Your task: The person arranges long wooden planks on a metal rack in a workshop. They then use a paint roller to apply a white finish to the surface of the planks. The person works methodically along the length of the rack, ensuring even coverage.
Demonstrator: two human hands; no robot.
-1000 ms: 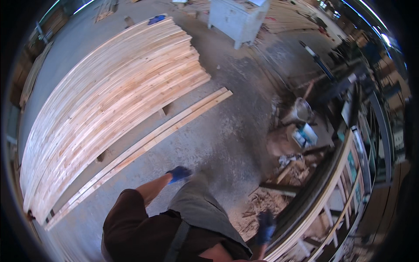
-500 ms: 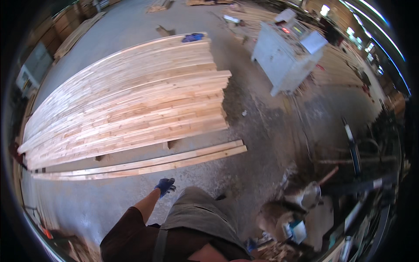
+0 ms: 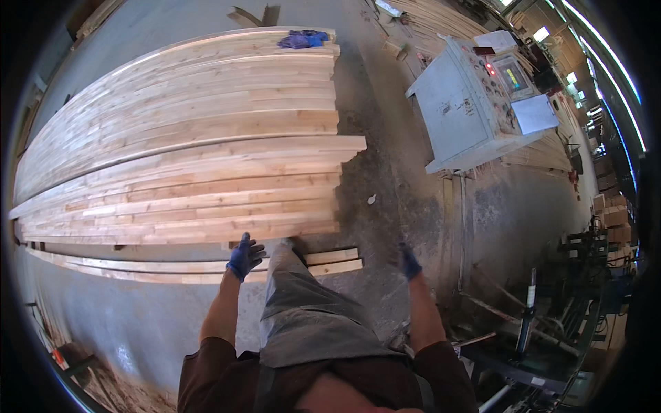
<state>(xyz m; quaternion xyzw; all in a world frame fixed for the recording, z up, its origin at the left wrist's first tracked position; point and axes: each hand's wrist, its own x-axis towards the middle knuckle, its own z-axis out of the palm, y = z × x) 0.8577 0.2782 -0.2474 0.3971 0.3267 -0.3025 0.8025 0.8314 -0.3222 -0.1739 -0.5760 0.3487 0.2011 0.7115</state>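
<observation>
Boards (image 3: 186, 175) — a broad, flat stack of pale planks — fill the upper left and centre of the frame, directly ahead of the person. Long axis runs left to right across the picture, bowed by the lens; the squared-off ends line up near frame centre, just above the hands. Two loose planks (image 3: 206, 270) lie on the floor along the stack's near edge, parallel to it, their right ends passing behind the person's leg.

Left hand (image 3: 244, 256), in a blue glove, is raised with fingers spread, and sits over the near edge of the stack at its right-hand end. Whether it touches wood or hovers above it cannot be told. It pinches nothing.

Right hand (image 3: 410, 263), also blue-gloved, hangs lower centre-right over bare concrete, well apart from the stack and clear of the plank ends. Its fingers are blurred; open or closed cannot be told, and nothing shows in it.

Finding: the left hand is plainly the nearer — the board ends lie just above it, while the right hand stands off to the right of them.

Noted elsewhere: a grey control cabinet (image 3: 475, 110) at upper right, and a blue rag or glove (image 3: 303, 39) on the far edge of the stack.
</observation>
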